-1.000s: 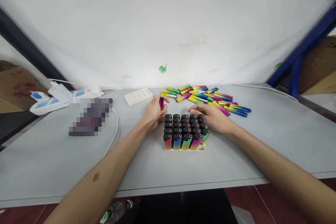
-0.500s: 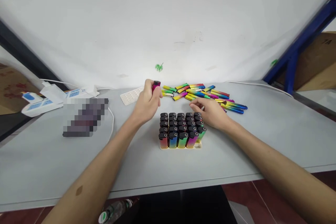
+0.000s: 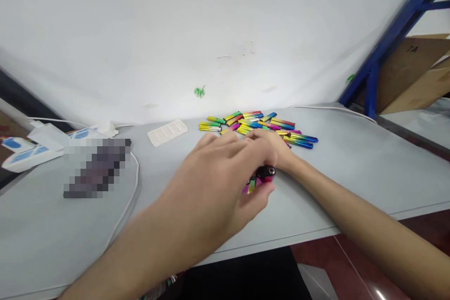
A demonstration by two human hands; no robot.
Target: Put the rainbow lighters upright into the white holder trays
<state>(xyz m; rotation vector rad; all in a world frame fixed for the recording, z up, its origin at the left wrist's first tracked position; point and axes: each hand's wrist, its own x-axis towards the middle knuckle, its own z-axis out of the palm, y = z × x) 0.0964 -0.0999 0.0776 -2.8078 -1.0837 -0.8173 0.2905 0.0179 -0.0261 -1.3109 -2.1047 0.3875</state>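
Observation:
My left hand [image 3: 225, 178] is closed, with thumb and fingers around a lighter [image 3: 266, 172] that has a black top and a pink body. It is over the tray of upright lighters, and only a sliver of a green and yellow lighter [image 3: 252, 186] shows below it. The tray itself is hidden behind this hand. Just beyond, my right hand [image 3: 272, 146] rests low over the table, beside a loose pile of shiny rainbow-coloured lighter sleeves [image 3: 251, 123]. Its fingertips are mostly covered by my left hand, so their grip is unclear.
A white tray with small compartments [image 3: 168, 132] lies at the back, left of the pile. Farther left are a blurred-out dark object [image 3: 100, 168], a white power strip [image 3: 33, 153] and a white cable [image 3: 135, 180]. A blue frame [image 3: 372, 84] and cardboard boxes [image 3: 415, 72] stand at the right.
My left hand has brought the pink lighter from the back of the table rightward and nearer, over the standing lighters, covering them. My right hand stays beside the pile. The view has shifted slightly.

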